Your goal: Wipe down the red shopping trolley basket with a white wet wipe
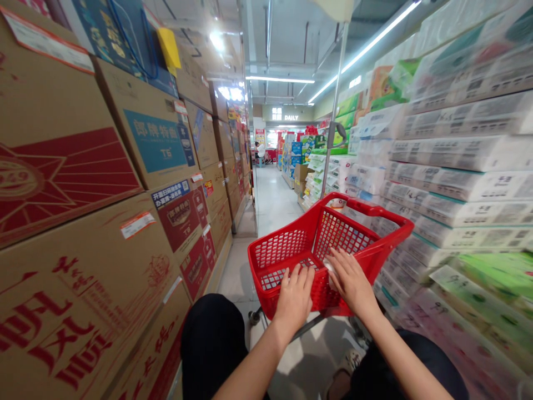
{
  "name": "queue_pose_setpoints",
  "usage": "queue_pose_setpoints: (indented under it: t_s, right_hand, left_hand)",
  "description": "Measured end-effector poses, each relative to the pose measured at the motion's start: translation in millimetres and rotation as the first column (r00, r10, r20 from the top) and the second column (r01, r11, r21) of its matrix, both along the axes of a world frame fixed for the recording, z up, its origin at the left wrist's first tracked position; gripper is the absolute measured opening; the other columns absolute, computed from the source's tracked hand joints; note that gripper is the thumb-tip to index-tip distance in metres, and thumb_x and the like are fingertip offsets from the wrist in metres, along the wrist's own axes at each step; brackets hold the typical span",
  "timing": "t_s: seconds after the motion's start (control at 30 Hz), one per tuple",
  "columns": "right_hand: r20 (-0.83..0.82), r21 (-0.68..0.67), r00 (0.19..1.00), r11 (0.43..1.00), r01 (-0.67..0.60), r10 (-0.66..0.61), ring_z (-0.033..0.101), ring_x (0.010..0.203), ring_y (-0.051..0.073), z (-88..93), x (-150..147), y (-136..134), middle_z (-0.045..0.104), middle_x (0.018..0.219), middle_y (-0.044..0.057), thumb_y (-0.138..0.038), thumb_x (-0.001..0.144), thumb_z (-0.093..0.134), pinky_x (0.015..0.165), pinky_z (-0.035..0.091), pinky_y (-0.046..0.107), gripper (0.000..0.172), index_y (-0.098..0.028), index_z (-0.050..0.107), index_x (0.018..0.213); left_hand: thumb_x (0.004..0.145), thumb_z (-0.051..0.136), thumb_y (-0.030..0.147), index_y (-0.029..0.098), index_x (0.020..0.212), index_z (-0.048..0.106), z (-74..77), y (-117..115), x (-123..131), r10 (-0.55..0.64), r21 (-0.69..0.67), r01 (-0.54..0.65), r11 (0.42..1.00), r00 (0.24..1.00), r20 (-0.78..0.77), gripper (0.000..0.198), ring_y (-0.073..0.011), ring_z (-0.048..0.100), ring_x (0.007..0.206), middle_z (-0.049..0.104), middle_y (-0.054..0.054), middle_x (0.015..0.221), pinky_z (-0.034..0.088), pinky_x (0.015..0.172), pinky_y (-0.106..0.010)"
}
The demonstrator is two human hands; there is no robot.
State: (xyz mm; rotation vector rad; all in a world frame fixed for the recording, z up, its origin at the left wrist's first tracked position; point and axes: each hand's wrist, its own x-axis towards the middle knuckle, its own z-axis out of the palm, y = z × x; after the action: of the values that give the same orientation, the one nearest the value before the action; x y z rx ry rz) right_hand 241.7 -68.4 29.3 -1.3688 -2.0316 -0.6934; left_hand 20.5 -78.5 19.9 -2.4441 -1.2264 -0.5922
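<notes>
A red plastic shopping cart (283,250) with a perforated basket stands right in front of my knees, turned at an angle. My left hand (295,291) rests over the near rim of the basket, its fingers hooked across the edge and the thumb hidden. Just to the right, my right hand (348,278) presses a crumpled white tissue (330,268) against the same side of the cart, fingers long and close together. Most of the tissue is covered by that hand. The part of the basket floor that shows holds nothing.
Stacked cardboard cartons (95,289) wall the left side. On the right rise piles of white wrapped packs (449,183), with green packs (495,283) lower down. A thin metal pole (333,111) stands behind the cart. Down the aisle (275,194), a person (261,150) is visible.
</notes>
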Motion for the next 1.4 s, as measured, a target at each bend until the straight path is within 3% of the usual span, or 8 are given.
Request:
queue_pose_setpoints:
  t_s: [0.27, 0.37, 0.43, 0.57, 0.77, 0.93, 1.2, 1.4]
  right_hand:
    - [-0.005, -0.038, 0.999, 0.998, -0.05, 0.05, 0.037, 0.149, 0.028, 12.9, -0.6, -3.2, 0.039, 0.162, 0.007, -0.038, 0.103, 0.046, 0.12, 0.036, 0.051, 0.043, -0.025, 0.058, 0.141]
    - [-0.012, -0.064, 0.999, 0.997, -0.043, 0.042, 0.039, 0.147, 0.027, 16.1, 4.0, -2.6, 0.041, 0.161, 0.008, -0.041, 0.103, 0.045, 0.121, 0.034, 0.052, 0.05, -0.025, 0.047, 0.151]
    - [-0.007, -0.084, 1.0, 0.996, -0.029, 0.028, 0.042, 0.145, 0.027, 15.1, 4.7, -2.8, 0.047, 0.156, 0.009, -0.043, 0.103, 0.045, 0.121, 0.032, 0.054, 0.053, -0.025, 0.044, 0.152]
    - [0.0, -0.092, 1.0, 0.996, 0.012, -0.012, 0.041, 0.144, 0.03, 8.8, -4.7, -5.0, 0.055, 0.147, 0.012, -0.05, 0.1, 0.049, 0.122, 0.029, 0.057, 0.05, -0.023, 0.057, 0.141]
    - [0.045, -0.081, 0.998, 0.996, -0.031, 0.035, 0.038, 0.146, 0.03, 2.6, -19.0, -8.2, 0.051, 0.151, 0.011, -0.048, 0.099, 0.05, 0.121, 0.033, 0.054, 0.051, -0.025, 0.054, 0.144]
    - [0.104, -0.069, 0.992, 0.995, -0.067, 0.074, 0.039, 0.145, 0.028, 5.3, -12.2, -6.6, 0.046, 0.156, 0.01, -0.042, 0.102, 0.047, 0.121, 0.034, 0.052, 0.051, -0.025, 0.048, 0.15]
    - [0.095, -0.101, 0.994, 0.994, -0.045, 0.054, 0.047, 0.136, 0.029, 3.5, -11.2, -7.3, 0.059, 0.141, 0.011, -0.049, 0.1, 0.047, 0.119, 0.035, 0.051, 0.048, -0.024, 0.059, 0.139]
    - [0.09, -0.071, 0.996, 0.997, -0.011, 0.018, 0.053, 0.127, 0.029, 9.1, 19.1, 2.6, 0.063, 0.132, 0.011, -0.052, 0.1, 0.045, 0.116, 0.037, 0.049, 0.046, -0.023, 0.063, 0.131]
  left_hand:
    - [0.093, 0.056, 0.037, 0.018, 0.158, 0.033, -2.5, 0.8, -1.0, 0.007, 0.034, -0.007, 0.999, 1.0, -0.005, 0.071, -0.0295, 0.039, 0.144, 0.046, -0.008, 0.157, 0.032, 0.12, -0.049]
    - [0.092, 0.057, 0.037, 0.018, 0.158, 0.034, -2.0, 0.8, -0.5, 0.001, 0.028, -0.001, 1.0, 1.0, 0.0, 0.073, -0.0302, 0.04, 0.144, 0.047, -0.009, 0.156, 0.033, 0.119, -0.05]
    - [0.092, 0.057, 0.037, 0.017, 0.157, 0.035, -1.3, 0.4, -0.1, 0.004, 0.019, -0.004, 1.0, 1.0, 0.003, 0.072, -0.0304, 0.039, 0.144, 0.047, -0.009, 0.155, 0.032, 0.12, -0.049]
    - [0.092, 0.056, 0.037, 0.017, 0.156, 0.037, 0.2, -0.7, 0.2, 0.009, 0.013, -0.009, 1.0, 1.0, 0.004, 0.07, -0.0301, 0.038, 0.144, 0.048, -0.009, 0.154, 0.032, 0.12, -0.049]
    - [0.092, 0.057, 0.035, 0.017, 0.155, 0.038, 0.8, -1.0, -1.2, 0.008, 0.013, -0.008, 1.0, 1.0, 0.004, 0.069, -0.03, 0.039, 0.144, 0.049, -0.009, 0.153, 0.032, 0.12, -0.048]
    - [0.092, 0.057, 0.035, 0.016, 0.156, 0.037, 0.9, -2.2, -0.4, -0.001, 0.016, 0.001, 1.0, 1.0, 0.006, 0.07, -0.0298, 0.038, 0.144, 0.047, -0.008, 0.156, 0.033, 0.12, -0.05]
    - [0.092, 0.055, 0.035, 0.017, 0.157, 0.036, 0.8, -3.8, 0.2, -0.006, 0.017, 0.006, 1.0, 1.0, 0.011, 0.069, -0.0297, 0.039, 0.144, 0.048, -0.009, 0.155, 0.032, 0.12, -0.049]
    - [0.093, 0.054, 0.034, 0.016, 0.157, 0.035, 1.9, -5.6, 3.5, -0.021, 0.011, 0.021, 1.0, 1.0, 0.005, 0.069, -0.0289, 0.041, 0.143, 0.047, -0.009, 0.156, 0.035, 0.117, -0.047]
